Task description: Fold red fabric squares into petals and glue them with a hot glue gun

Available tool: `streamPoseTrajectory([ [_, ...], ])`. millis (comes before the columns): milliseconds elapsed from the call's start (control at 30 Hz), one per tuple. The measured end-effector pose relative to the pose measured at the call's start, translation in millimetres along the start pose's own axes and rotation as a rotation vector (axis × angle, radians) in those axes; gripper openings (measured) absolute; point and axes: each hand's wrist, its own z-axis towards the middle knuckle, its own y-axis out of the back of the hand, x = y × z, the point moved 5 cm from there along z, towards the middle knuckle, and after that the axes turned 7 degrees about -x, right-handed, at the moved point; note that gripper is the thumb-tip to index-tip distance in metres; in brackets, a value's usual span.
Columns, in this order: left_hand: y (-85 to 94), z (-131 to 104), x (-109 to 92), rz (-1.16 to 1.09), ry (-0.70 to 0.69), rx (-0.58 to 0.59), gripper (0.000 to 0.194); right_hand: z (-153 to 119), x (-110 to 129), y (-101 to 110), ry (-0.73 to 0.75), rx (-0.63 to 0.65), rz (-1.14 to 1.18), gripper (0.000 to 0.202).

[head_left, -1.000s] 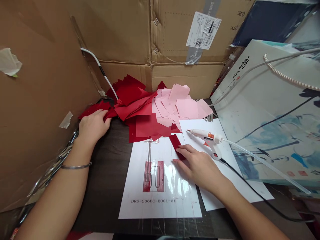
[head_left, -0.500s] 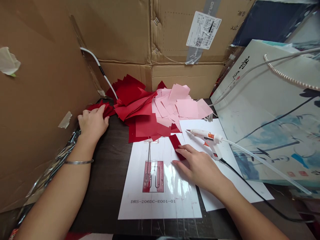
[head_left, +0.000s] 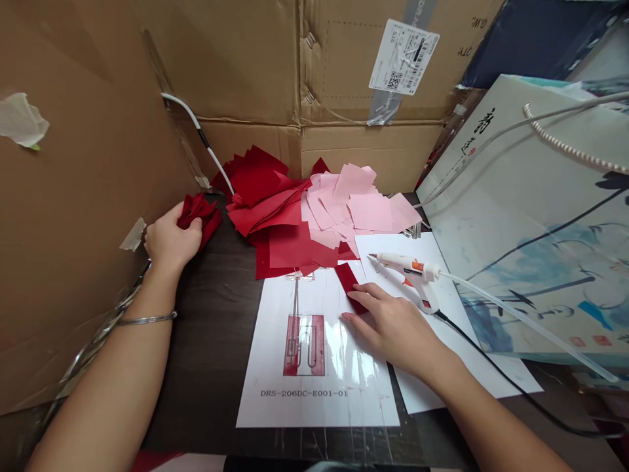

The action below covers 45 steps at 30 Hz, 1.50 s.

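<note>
My left hand (head_left: 173,241) is closed round a bunch of dark red folded paper pieces (head_left: 200,216) beside the left cardboard wall. My right hand (head_left: 390,321) lies over the white sheet, its fingers spread and their tips on the lower end of a narrow red paper strip (head_left: 348,278). Under it, the printed white sheet (head_left: 270,341) bears a red-and-white rectangle (head_left: 304,345) with line drawings and the text "DRS-206DC-E001-01". A white hot glue gun (head_left: 410,270) with a clear glue stick lies just beyond my right hand.
At the back lie a pile of red paper pieces (head_left: 282,242) and a pile of pink ones (head_left: 363,206). Cardboard walls (head_left: 236,59) stand behind and left. A painted paper bag (head_left: 535,229) leans at the right. The glue gun's black cord (head_left: 496,367) crosses a second white sheet (head_left: 435,387).
My left hand has turned and gripped the bunch of red paper, pulling slightly left so the bunch now shows above the fingers. My right hand stays on the red strip.
</note>
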Motion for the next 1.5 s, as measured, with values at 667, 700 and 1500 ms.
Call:
streamPoseTrajectory([
  [667,33.3,-99.6,-141.4,-1.586,0.344,0.292,0.026,-4.9,3.3,22.6,-0.131,-0.422,0.871,0.034],
  [700,26.4,-117.1,-151.7,-1.596,0.381,0.427,0.027,-3.3,3.6,20.6,-0.166,-0.394,0.979,0.038],
  [1500,8.9,-189.0,-169.6,-1.457,0.412,0.994,0.034,1.8,3.0,6.8,-0.23,-0.574,0.929,0.021],
])
